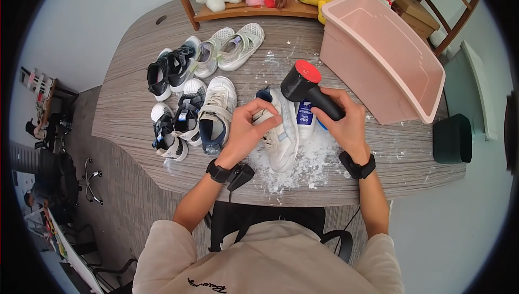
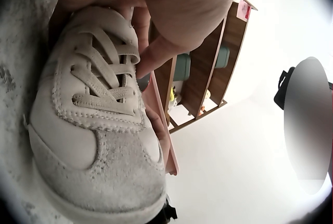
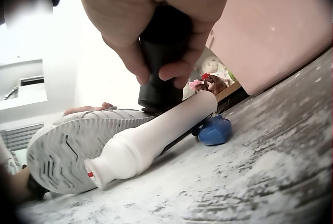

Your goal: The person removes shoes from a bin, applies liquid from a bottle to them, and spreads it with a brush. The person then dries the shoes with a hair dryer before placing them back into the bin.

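A white lace-up sneaker (image 1: 282, 131) lies tilted on its side, its grey toe (image 2: 117, 166) near the left wrist camera and its patterned sole (image 3: 67, 156) facing the right one. My left hand (image 1: 254, 123) grips the sneaker around its upper by the laces. My right hand (image 1: 346, 115) holds the handle of a black handheld tool (image 1: 327, 104) with a red round cap, shaped like an electric scrubber. The tool's thick head is over the far part of the sneaker; its working face is hidden. Beside the sole lies a white bottle (image 3: 140, 143) with a blue label.
White powdery residue (image 1: 308, 172) covers the table around the sneaker. Several shoes (image 1: 189, 113) stand in two rows at left. A pink bin (image 1: 373, 67) stands at right, with a dark green container (image 1: 452, 140) beyond. A small blue object (image 3: 215, 130) lies near the bottle.
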Demonstrator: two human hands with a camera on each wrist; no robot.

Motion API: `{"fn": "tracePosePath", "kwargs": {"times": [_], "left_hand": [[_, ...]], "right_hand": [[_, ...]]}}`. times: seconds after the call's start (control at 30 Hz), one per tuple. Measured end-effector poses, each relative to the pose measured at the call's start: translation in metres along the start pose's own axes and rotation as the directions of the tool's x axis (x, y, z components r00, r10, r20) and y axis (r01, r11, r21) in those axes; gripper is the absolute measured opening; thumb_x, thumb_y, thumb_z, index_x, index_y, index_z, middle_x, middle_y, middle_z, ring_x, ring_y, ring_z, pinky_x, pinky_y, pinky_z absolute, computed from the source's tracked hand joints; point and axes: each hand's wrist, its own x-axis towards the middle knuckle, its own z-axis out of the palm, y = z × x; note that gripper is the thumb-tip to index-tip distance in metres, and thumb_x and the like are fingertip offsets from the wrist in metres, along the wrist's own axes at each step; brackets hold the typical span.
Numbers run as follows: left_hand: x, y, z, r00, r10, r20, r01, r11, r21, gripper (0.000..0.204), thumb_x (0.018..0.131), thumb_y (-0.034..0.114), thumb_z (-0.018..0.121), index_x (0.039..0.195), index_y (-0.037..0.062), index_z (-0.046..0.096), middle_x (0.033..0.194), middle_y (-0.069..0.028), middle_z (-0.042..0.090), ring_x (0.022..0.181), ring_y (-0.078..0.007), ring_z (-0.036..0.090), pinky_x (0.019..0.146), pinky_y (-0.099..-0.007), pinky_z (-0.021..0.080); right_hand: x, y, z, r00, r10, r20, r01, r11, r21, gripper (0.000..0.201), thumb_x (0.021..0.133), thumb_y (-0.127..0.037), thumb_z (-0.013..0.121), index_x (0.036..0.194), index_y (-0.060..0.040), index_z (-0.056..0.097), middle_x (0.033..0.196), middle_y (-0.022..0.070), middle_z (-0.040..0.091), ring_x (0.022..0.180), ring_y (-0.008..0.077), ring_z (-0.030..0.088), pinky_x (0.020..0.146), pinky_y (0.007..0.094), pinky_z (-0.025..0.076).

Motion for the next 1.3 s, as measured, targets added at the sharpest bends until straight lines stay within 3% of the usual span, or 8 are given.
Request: {"fn": "tracePosePath", "kwargs": {"times": [0.33, 0.43, 0.93, 1.1, 1.3], "left_hand": [[0.001, -0.001, 0.0, 0.998, 0.052, 0.028, -0.053, 0.998, 0.019, 0.011, 0.085, -0.002, 0.074, 0.092, 0.0022, 0.066, 0.094, -0.0004, 0.067, 0.092, -0.0067, 0.06, 0.084, -0.0228, 0.046], [0.001, 0.002, 0.001, 0.999, 0.01, 0.036, -0.01, 1.0, 0.005, 0.011, 0.085, -0.002, 0.074, 0.092, 0.0023, 0.066, 0.094, -0.0005, 0.067, 0.092, -0.0069, 0.06, 0.084, -0.0229, 0.046], [0.001, -0.002, 0.0, 0.997, 0.047, 0.054, -0.049, 0.998, 0.028, 0.012, 0.086, 0.0, 0.074, 0.094, 0.0023, 0.065, 0.097, -0.0007, 0.067, 0.096, -0.0072, 0.06, 0.087, -0.0227, 0.046], [-0.001, 0.0, 0.003, 0.998, -0.012, -0.06, 0.008, 0.998, -0.063, 0.013, 0.09, -0.002, 0.071, 0.099, 0.0035, 0.063, 0.101, 0.0009, 0.063, 0.093, -0.0046, 0.057, 0.082, -0.0205, 0.045], [0.002, -0.003, 0.002, 0.982, 0.032, -0.188, -0.057, 0.99, -0.131, 0.012, 0.092, 0.002, 0.07, 0.101, 0.0023, 0.063, 0.1, -0.0004, 0.066, 0.091, -0.0048, 0.06, 0.079, -0.0205, 0.047]], "right_hand": [[0.001, 0.001, -0.003, 1.0, -0.007, 0.027, 0.008, 0.999, -0.036, 0.04, 0.079, -0.006, 0.083, 0.114, -0.0005, 0.065, 0.098, 0.0195, 0.075, 0.089, 0.0266, 0.076, 0.076, 0.0317, 0.058], [0.001, 0.0, -0.004, 1.0, 0.011, 0.025, -0.011, 1.0, -0.03, 0.04, 0.079, -0.006, 0.083, 0.114, -0.0006, 0.065, 0.098, 0.0193, 0.075, 0.089, 0.0266, 0.076, 0.076, 0.0319, 0.058], [0.001, 0.002, -0.003, 1.0, 0.002, 0.026, -0.002, 0.999, -0.033, 0.041, 0.078, -0.006, 0.084, 0.114, -0.0008, 0.064, 0.099, 0.0183, 0.075, 0.091, 0.0264, 0.075, 0.077, 0.0318, 0.058], [0.0, 0.0, -0.005, 0.999, 0.013, 0.04, -0.012, 1.0, -0.014, 0.04, 0.078, -0.006, 0.083, 0.113, -0.0004, 0.065, 0.1, 0.0175, 0.075, 0.091, 0.0259, 0.075, 0.078, 0.0314, 0.059], [0.001, -0.003, -0.01, 0.997, -0.035, 0.066, 0.035, 0.999, -0.007, 0.038, 0.076, -0.005, 0.084, 0.11, 0.0, 0.067, 0.105, 0.0169, 0.075, 0.095, 0.0259, 0.075, 0.081, 0.0321, 0.059]]}}
